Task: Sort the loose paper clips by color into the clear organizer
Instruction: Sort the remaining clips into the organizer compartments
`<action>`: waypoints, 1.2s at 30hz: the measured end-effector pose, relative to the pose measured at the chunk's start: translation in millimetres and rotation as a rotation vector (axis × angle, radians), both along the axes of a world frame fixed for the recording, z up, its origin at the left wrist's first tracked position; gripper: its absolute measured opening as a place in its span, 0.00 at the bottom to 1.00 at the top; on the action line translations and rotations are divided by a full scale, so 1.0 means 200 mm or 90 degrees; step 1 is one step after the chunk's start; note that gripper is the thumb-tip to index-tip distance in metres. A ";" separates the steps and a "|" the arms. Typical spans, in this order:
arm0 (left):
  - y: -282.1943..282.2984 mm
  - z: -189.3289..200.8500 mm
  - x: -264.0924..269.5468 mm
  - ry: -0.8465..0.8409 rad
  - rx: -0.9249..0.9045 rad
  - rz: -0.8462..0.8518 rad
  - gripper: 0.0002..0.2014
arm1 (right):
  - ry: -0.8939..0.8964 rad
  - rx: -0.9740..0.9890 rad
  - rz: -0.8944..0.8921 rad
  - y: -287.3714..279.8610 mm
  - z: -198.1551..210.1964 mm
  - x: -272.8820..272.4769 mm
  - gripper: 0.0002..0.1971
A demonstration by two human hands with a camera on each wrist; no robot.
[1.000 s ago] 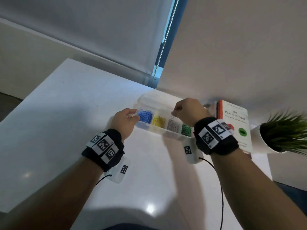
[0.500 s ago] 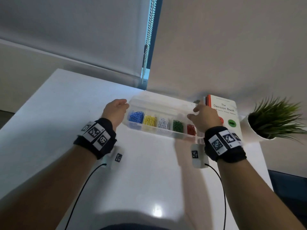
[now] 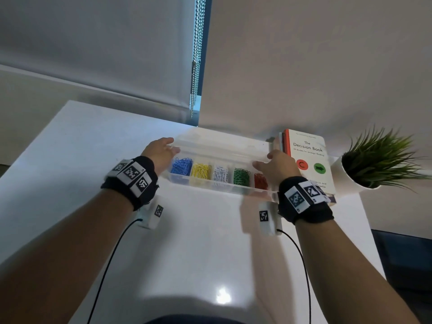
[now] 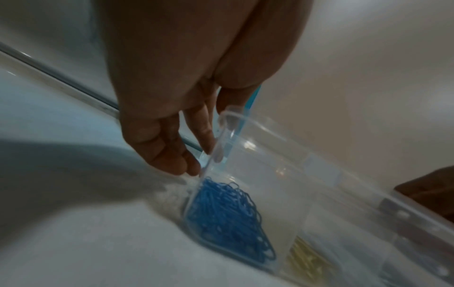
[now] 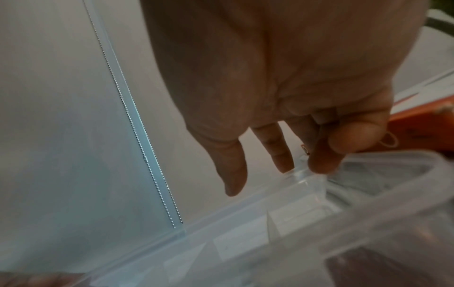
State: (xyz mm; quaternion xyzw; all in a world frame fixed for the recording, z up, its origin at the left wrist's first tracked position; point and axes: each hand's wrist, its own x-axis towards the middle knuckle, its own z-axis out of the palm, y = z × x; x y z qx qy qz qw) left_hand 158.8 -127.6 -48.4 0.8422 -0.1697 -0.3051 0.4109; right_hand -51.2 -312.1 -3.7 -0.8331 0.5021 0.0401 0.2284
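Lid [image 3: 222, 146] between both hands: left hand [image 3: 161, 152] and right hand [image 3: 277, 168], fingers loosely extended, seemingly touching its ends; swing down evenly, avoid jolting sorted clips [image 3: 219, 173].

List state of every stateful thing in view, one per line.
clear organizer: lid open, tipped back
blue clips: in leftmost compartment
yellow clips: second compartment
white clips: third
green clips: fourth
red clips: fifth, partly hidden
left hand: fingers straight at the lid's left end
right hand: fingers at the lid's right end
book: closed
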 end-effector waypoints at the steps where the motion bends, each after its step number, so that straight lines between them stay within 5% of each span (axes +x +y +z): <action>1: 0.02 0.00 0.01 0.012 0.001 0.000 0.22 | -0.005 0.012 -0.002 0.00 0.00 -0.01 0.30; 6: 0.05 0.02 0.05 0.103 0.029 0.006 0.21 | -0.035 0.077 -0.050 -0.03 -0.01 -0.03 0.34; 10: 0.05 0.01 0.07 0.233 -0.019 0.118 0.10 | -0.054 0.159 -0.077 -0.05 -0.02 -0.03 0.35; 14: 0.03 0.07 0.04 0.338 -0.074 0.147 0.21 | -0.124 0.194 -0.099 -0.01 0.01 -0.03 0.40; 17: 0.04 0.10 0.02 0.386 -0.152 0.155 0.19 | -0.246 0.199 -0.093 0.05 0.03 -0.05 0.40; 23: 0.14 0.11 0.03 0.369 -0.241 0.121 0.28 | -0.494 0.314 -0.292 0.07 0.00 -0.18 0.42; 25: 0.15 0.13 -0.01 0.345 -0.246 0.119 0.23 | -0.492 0.274 -0.263 0.08 0.00 -0.22 0.41; 29: 0.19 0.16 -0.07 0.238 -0.229 0.111 0.10 | -0.388 0.106 -0.110 0.10 -0.01 -0.28 0.22; 32: 0.21 0.15 -0.06 0.042 -0.155 0.063 0.16 | -0.256 0.042 -0.030 0.13 -0.03 -0.30 0.18; 36: 0.21 0.09 -0.14 -0.241 0.026 -0.152 0.20 | -0.047 -0.138 0.127 0.25 -0.07 -0.27 0.13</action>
